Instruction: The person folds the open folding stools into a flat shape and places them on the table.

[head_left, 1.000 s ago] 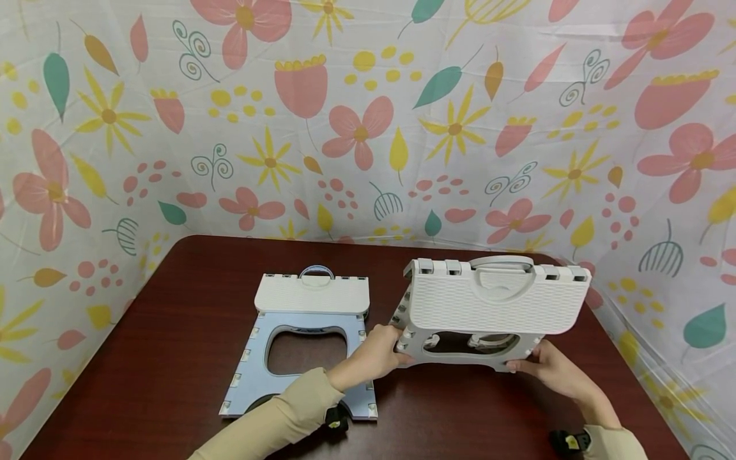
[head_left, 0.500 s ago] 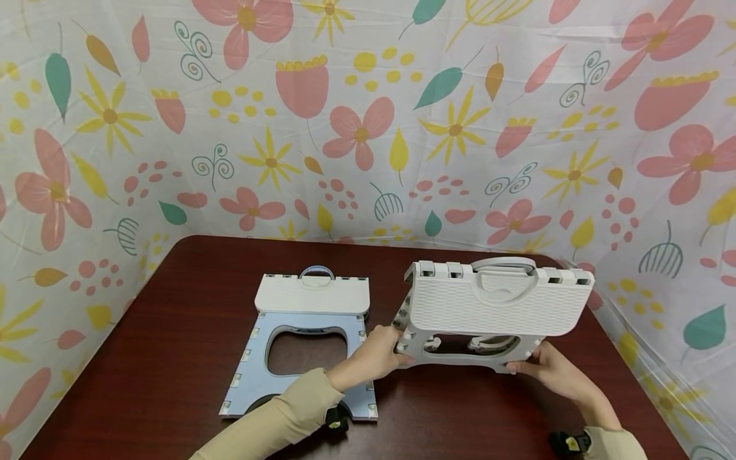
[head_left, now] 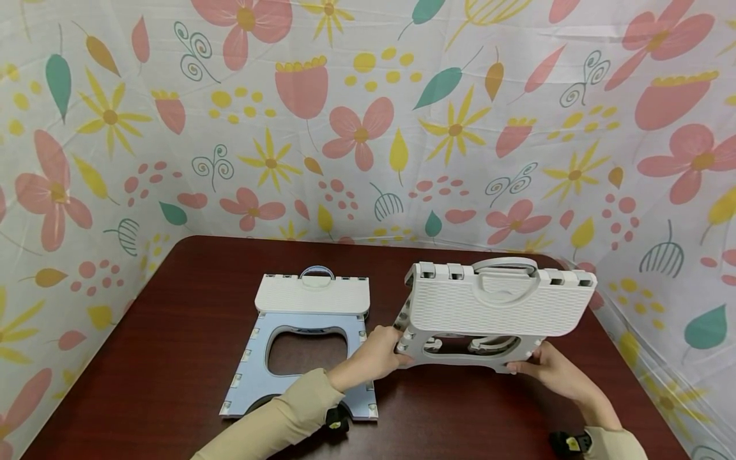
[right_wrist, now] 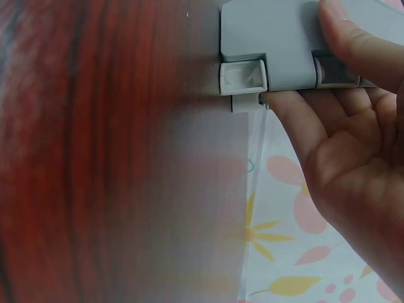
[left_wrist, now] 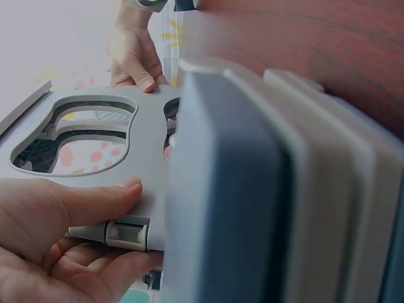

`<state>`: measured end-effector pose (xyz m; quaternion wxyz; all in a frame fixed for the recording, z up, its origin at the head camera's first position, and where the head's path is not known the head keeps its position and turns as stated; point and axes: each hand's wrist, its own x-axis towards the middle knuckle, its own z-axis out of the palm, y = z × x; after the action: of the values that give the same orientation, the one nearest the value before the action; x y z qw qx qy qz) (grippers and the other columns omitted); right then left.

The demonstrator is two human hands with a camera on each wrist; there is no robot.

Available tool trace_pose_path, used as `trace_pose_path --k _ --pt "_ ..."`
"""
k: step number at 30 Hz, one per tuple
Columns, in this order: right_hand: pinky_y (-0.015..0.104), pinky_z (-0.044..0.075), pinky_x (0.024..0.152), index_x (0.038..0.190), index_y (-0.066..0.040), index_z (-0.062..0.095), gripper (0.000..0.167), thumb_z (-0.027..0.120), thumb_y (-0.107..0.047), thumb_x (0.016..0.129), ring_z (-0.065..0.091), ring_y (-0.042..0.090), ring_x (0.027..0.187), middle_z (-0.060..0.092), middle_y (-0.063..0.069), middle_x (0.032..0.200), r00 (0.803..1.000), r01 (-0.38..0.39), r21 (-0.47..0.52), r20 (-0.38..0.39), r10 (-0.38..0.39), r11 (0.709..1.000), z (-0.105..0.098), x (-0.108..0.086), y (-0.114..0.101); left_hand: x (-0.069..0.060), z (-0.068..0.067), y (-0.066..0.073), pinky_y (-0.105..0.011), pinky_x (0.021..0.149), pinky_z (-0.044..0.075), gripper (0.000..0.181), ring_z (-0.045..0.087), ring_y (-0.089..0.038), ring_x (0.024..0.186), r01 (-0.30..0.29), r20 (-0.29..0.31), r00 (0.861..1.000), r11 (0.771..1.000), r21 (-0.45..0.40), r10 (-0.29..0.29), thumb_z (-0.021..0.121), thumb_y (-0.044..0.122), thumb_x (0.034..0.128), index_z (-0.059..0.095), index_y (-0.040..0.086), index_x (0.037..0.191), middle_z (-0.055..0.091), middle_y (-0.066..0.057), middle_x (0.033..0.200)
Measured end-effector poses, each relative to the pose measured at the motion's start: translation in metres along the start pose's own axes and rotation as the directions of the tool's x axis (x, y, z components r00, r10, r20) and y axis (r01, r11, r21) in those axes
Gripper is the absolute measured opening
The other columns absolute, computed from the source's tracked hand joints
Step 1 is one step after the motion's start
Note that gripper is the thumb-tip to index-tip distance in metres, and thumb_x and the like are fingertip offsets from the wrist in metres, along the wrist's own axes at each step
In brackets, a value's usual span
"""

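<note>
A grey-and-white folding stool stands partly unfolded on the right of the table, its textured white top half facing me and a carrying handle at the upper edge. My left hand grips the left edge of its grey leg panel; in the left wrist view the thumb lies on the panel and the fingers curl behind. At the lower right corner my right hand pinches the same panel, thumb in front and fingers behind, also seen in the right wrist view. The stool's far side is mostly hidden.
A blue-and-white folding stool lies folded flat on the left, under my left forearm. The dark red wooden table carries both stools. A flower-patterned cloth hangs behind and at both sides.
The grey-and-white stool's top has shifted very slightly to the right. Both hands keep their grip in nearly the same place, and the blue-and-white stool has not moved.
</note>
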<state>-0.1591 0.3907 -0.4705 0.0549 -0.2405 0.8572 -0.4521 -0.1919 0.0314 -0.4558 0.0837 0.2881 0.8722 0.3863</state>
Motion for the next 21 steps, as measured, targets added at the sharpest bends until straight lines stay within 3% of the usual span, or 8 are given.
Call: trace_pose_path --k 10,16,21 --pt "0.028 0.049 0.061 0.093 0.004 0.061 0.005 0.063 0.002 0.090 0.061 0.005 0.072 0.066 -0.012 0.082 0.999 -0.033 0.000 0.000 0.033 0.999 0.0002 0.0002 -0.0035 -0.0011 0.0005 0.0002 -0.015 0.056 0.046 0.022 0.069 -0.008 0.069 0.018 0.000 1.000 1.000 -0.003 -0.018 0.078 0.013 0.0801 0.072 0.003 0.099 0.075 -0.008 0.086" --pt "0.028 0.049 0.060 0.095 0.006 0.060 0.006 0.062 0.005 0.089 0.061 0.005 0.072 0.067 -0.010 0.083 1.000 -0.015 0.006 0.000 0.015 1.000 0.0005 -0.0003 -0.0033 -0.0015 0.0000 0.0005 -0.015 0.048 0.037 0.013 0.047 0.000 0.047 0.017 0.017 1.000 1.000 -0.018 -0.016 0.078 0.012 0.0809 0.070 0.002 0.085 0.069 -0.005 0.067" --pt "0.028 0.050 0.061 0.098 0.006 0.058 0.010 0.062 0.005 0.089 0.062 0.005 0.072 0.067 -0.009 0.083 1.000 -0.024 0.010 -0.008 0.024 1.000 0.0014 -0.0007 -0.0021 -0.0018 -0.0004 0.0014 -0.015 0.046 0.033 0.013 0.039 0.001 0.044 0.004 0.013 1.000 1.000 -0.004 -0.003 0.077 0.013 0.0811 0.070 0.002 0.084 0.064 -0.003 0.060"
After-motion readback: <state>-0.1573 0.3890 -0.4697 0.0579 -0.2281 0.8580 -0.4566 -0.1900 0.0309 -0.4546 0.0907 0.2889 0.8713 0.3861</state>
